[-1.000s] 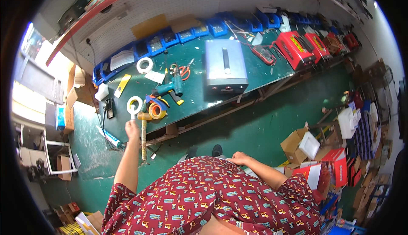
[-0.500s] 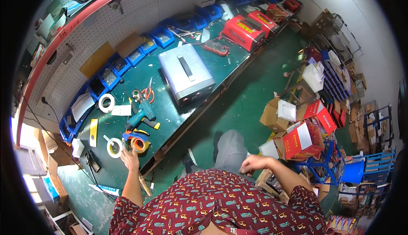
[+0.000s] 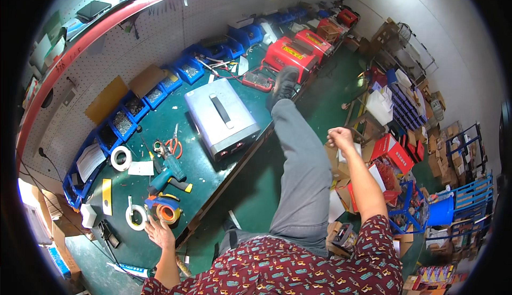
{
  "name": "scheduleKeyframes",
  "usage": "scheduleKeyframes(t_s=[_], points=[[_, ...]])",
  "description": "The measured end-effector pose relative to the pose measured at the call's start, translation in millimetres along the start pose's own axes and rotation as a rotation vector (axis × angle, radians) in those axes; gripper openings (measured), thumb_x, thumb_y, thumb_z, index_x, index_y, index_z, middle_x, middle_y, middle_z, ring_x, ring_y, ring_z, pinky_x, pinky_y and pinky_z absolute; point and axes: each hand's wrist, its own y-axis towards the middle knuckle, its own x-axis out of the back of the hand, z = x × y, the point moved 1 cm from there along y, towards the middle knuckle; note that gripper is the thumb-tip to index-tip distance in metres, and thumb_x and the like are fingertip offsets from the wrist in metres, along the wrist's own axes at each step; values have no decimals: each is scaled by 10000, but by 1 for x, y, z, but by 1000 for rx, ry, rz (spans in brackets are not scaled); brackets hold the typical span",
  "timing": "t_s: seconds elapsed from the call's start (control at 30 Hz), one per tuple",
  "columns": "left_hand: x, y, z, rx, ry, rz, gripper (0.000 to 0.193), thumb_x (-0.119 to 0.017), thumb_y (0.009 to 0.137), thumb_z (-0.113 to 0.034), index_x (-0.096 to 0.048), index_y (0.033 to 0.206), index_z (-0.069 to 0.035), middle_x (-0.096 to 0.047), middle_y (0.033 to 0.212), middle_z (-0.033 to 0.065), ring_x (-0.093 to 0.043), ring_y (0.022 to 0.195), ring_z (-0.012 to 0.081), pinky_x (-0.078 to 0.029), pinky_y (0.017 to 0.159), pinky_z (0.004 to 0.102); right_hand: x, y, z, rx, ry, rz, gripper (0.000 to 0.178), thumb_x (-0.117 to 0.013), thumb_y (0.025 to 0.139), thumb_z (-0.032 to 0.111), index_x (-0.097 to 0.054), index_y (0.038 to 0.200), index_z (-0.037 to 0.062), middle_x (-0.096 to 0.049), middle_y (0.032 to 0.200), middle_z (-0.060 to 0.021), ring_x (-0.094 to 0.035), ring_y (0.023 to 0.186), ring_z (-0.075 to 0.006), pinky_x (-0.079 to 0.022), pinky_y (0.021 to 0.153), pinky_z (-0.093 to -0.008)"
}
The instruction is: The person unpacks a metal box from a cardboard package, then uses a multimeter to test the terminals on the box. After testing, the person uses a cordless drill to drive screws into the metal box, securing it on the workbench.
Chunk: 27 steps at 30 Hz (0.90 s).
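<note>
My left hand (image 3: 160,233) is open over the near edge of the bench, its fingers spread beside a blue-and-yellow tape dispenser (image 3: 169,214) with an orange roll. A roll of white tape (image 3: 129,218) lies at its fingertips. It grips nothing. My right hand (image 3: 340,136) is raised on the right, curled into a loose fist with nothing visible in it. My grey-trousered leg (image 3: 301,162) is lifted, its dark shoe (image 3: 284,84) in front of a red machine (image 3: 288,55) at the bench edge. A silver-lavender box (image 3: 216,130) with a black handle stands mid-bench.
A teal cordless drill (image 3: 172,168) and red-handled pliers (image 3: 173,147) lie left of the box. Blue parts bins (image 3: 121,123) line the pegboard wall. Cardboard boxes, a red carton (image 3: 392,154), a blue bucket (image 3: 441,211) and a blue rack (image 3: 408,209) crowd the right side.
My leg has swung up and forward toward the bench edge. My right hand has risen away from my body. My left hand has drawn slightly off the tape dispenser, and the view has shifted.
</note>
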Motion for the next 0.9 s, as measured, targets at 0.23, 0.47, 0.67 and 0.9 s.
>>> scheduleKeyframes(t_s=[0.23, 0.47, 0.67, 0.9], points=[[2, -1, -2, -5, 1, 36, 654, -479, 1033, -387, -278, 1602, -135, -257, 1629, 244, -250, 1495, 436, -249, 1194, 536, -83, 136, 22, 214, -184, -7, 302, -647, 891, 31, -666, 1191, 49, -702, 889, -59, -660, 668, -139, -550, 550, -316], [-9, 8, 15, -104, 0, -7, 640, -496, 1023, -282, -285, 1576, -40, -278, 1583, 301, -247, 1477, 449, -204, 1225, 513, -139, 278, -7, 169, -508, -5, 630, -670, 856, 33, -478, 1451, 108, -666, 1258, -225, -687, 1080, -385, -569, 887, -474], [-1, -6, 40, -89, -8, -63, 642, -494, 1031, -280, -274, 1589, -49, -230, 1605, 297, -239, 1479, 455, -197, 1223, 520, -189, 303, -10, 184, -649, -12, 303, -580, 832, 25, -666, 1100, -88, -666, 1165, -333, -626, 1171, -456, -494, 1020, -474], [5, 0, 22, -278, -55, -170, 641, -536, 1022, -437, -449, 1475, 8, -386, 1475, 375, -380, 1344, 552, -322, 1139, 592, -143, 315, 39, 321, -709, -599, 276, -562, 952, 233, -753, 905, 41, -704, 1009, -263, -688, 940, -457, -561, 836, -536]])
